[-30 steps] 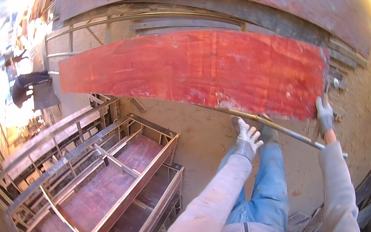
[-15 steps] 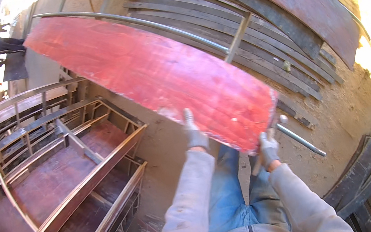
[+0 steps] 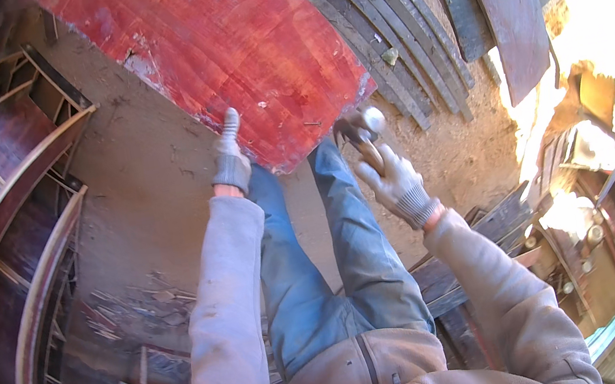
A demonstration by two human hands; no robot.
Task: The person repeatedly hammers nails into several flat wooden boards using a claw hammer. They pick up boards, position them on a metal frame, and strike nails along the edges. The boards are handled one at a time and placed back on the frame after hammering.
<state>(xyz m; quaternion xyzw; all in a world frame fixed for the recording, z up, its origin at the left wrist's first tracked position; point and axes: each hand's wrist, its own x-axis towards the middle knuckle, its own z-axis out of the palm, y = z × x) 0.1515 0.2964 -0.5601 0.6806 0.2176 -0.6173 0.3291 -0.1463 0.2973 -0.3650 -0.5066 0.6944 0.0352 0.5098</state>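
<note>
Dusty brown earth floor (image 3: 145, 159) spreads around my feet, with brown wooden frames (image 3: 28, 196) standing to my left and weathered grey planks (image 3: 393, 62) lying beyond to my right. Ahead of me, its near end just at my knees, is a broad, flat, red-painted wooden panel (image 3: 225, 50); its far part runs out of view at the top, so I cannot tell what bears it there.

My left hand (image 3: 232, 158), in a pale knitted glove, is at the panel's left edge near the close corner. One digit points forward along that edge; the others are hidden, so I cannot tell whether the fingers are clamped on the wood. My gloved right hand (image 3: 398, 182) has its fingers closed around the handle of a wooden-handled hammer with a dark metal head (image 3: 362, 143), which sits just beside the near right corner.

I judge the step in hand to be steadying the panel with the hammer ready; any next move calls for a firm left hand, kept clear of the hammer's head.

Red colour covers the panel unevenly, streaked and scuffed, with pale chipping along its left edge and a small nail-like piece (image 3: 312, 124) near its close end.
</note>
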